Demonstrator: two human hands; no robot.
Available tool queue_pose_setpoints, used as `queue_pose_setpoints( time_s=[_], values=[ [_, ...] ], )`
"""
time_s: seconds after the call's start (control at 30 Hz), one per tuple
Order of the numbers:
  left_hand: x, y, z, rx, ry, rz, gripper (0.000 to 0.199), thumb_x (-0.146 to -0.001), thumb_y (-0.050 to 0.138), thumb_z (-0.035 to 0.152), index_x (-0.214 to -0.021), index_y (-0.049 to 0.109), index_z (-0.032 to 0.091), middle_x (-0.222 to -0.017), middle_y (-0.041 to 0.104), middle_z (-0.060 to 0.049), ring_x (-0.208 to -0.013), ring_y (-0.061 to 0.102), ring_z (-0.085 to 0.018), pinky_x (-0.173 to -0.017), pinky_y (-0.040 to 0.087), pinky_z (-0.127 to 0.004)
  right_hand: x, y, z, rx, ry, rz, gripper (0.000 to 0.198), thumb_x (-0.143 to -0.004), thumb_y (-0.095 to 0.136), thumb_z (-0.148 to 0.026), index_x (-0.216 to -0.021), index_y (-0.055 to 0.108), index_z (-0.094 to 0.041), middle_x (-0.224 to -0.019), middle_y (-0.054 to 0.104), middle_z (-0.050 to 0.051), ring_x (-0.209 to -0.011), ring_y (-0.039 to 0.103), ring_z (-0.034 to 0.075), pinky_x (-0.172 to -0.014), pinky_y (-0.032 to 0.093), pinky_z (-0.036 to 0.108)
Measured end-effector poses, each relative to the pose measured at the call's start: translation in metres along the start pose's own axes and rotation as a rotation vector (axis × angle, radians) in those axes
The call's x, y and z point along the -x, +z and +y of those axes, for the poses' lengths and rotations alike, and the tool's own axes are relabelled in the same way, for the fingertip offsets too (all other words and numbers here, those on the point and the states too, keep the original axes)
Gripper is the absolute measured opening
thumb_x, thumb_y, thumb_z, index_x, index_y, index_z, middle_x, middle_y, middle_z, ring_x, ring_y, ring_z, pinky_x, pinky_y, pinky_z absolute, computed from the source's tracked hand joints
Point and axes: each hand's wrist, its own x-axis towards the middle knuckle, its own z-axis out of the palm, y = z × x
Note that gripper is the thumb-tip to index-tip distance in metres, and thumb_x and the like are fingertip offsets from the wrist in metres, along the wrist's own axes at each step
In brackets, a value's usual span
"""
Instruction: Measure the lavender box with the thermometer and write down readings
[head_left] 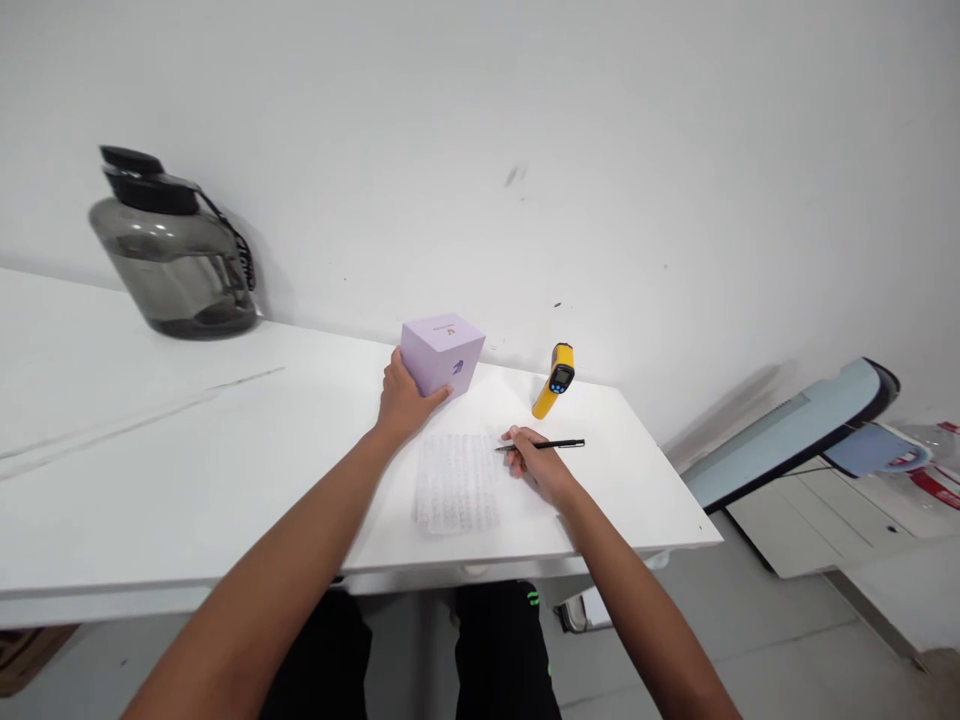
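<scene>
A light purple box (441,356) stands on the white table near the wall, its lower left side gripped by my left hand (409,398). The thumb lies along the box's front and the fingers curl behind its left edge. In my right hand (531,462) is a slim black pen (561,443), its tip pointing left over the right edge of a paper sheet (457,490). Rows of small handwriting cover the sheet; I cannot read them. Behind my right hand, a yellow and black infrared thermometer (556,380) stands upright with its small screen facing me.
A large grey see-through water jug (176,255) with a black lid stands at the table's back left. The white table (187,450) ends at right, beside a leaning pale blue panel with black edging (795,425) and a white cabinet (817,515). The wall (480,150) rises behind.
</scene>
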Motion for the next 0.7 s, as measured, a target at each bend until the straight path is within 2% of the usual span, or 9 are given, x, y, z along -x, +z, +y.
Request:
queue_pose_setpoints(
  time_s=[0.13,0.23,0.3,0.37,0.43,0.5,0.57,0.7],
  values=[
    [0.001,-0.001,0.002,-0.021,-0.013,-0.011,0.117,-0.066,0.081,0.046,-0.156,0.011,0.019,-0.152,0.035,-0.023,-0.143,0.037,-0.041,-0.113,0.037,-0.058,0.000,0.004,-0.017,-0.001,0.091,-0.070,0.044,-0.087,0.065,-0.061,-0.095,0.062,-0.018,-0.070,0.067,0.002,-0.055,0.060,0.011,-0.058,0.048,0.025],
    [0.002,-0.002,0.004,-0.032,-0.010,-0.018,0.117,-0.066,0.081,0.048,-0.156,0.011,0.018,-0.151,0.035,-0.023,-0.143,0.037,-0.040,-0.114,0.037,-0.057,0.003,0.007,-0.027,0.118,0.055,-0.130,0.036,-0.092,0.062,-0.054,-0.099,0.064,-0.018,-0.079,0.070,0.004,-0.065,0.066,0.014,-0.067,0.052,0.027],
    [0.003,-0.002,0.004,-0.026,-0.006,-0.014,0.117,-0.066,0.081,0.048,-0.156,0.011,0.018,-0.151,0.035,-0.023,-0.143,0.037,-0.040,-0.113,0.038,-0.057,0.003,0.010,-0.030,0.317,-0.098,-0.098,0.030,-0.094,0.059,-0.050,-0.094,0.066,-0.020,-0.084,0.070,0.003,-0.072,0.067,0.016,-0.071,0.051,0.028],
    [0.002,-0.003,0.003,-0.017,-0.009,-0.017,0.118,-0.066,0.081,0.049,-0.156,0.011,0.019,-0.152,0.034,-0.023,-0.143,0.037,-0.040,-0.112,0.039,-0.057,-0.002,0.013,-0.029,0.583,-0.326,-0.018,0.026,-0.096,0.056,-0.044,-0.089,0.068,-0.022,-0.089,0.070,0.004,-0.084,0.067,0.018,-0.077,0.050,0.029],
    [0.001,-0.002,0.001,-0.015,-0.013,-0.017,0.119,-0.065,0.081,0.050,-0.156,0.011,0.019,-0.153,0.033,-0.024,-0.143,0.037,-0.041,-0.112,0.039,-0.058,-0.011,0.018,-0.025,0.825,-0.477,0.066,0.022,-0.097,0.055,-0.039,-0.094,0.070,-0.023,-0.098,0.069,0.005,-0.092,0.066,0.021,-0.081,0.048,0.031],
    [0.000,-0.002,-0.001,-0.015,-0.011,-0.011,0.120,-0.064,0.081,0.051,-0.156,0.011,0.020,-0.153,0.033,-0.023,-0.143,0.037,-0.042,-0.113,0.038,-0.060,-0.022,0.023,-0.018,0.982,-0.479,0.132,0.021,-0.098,0.053,-0.031,-0.108,0.069,-0.024,-0.108,0.066,0.007,-0.089,0.065,0.022,-0.077,0.048,0.032],
    [0.000,-0.002,-0.001,-0.011,-0.013,-0.013,0.119,-0.064,0.081,0.051,-0.156,0.011,0.021,-0.153,0.033,-0.023,-0.144,0.036,-0.042,-0.113,0.037,-0.061,-0.032,0.027,-0.011,1.064,-0.426,0.171,0.031,-0.095,0.049,-0.019,-0.122,0.065,-0.022,-0.116,0.063,0.010,-0.086,0.065,0.023,-0.073,0.048,0.032],
    [0.003,-0.004,0.002,-0.028,-0.024,-0.022,0.118,-0.065,0.080,0.052,-0.156,0.012,0.020,-0.151,0.035,-0.023,-0.144,0.035,-0.043,-0.113,0.038,-0.060,-0.047,0.033,0.003,1.035,-0.397,0.219,0.049,-0.087,0.044,-0.004,-0.132,0.060,-0.017,-0.120,0.061,0.014,-0.091,0.065,0.024,-0.076,0.049,0.033]
  ],
)
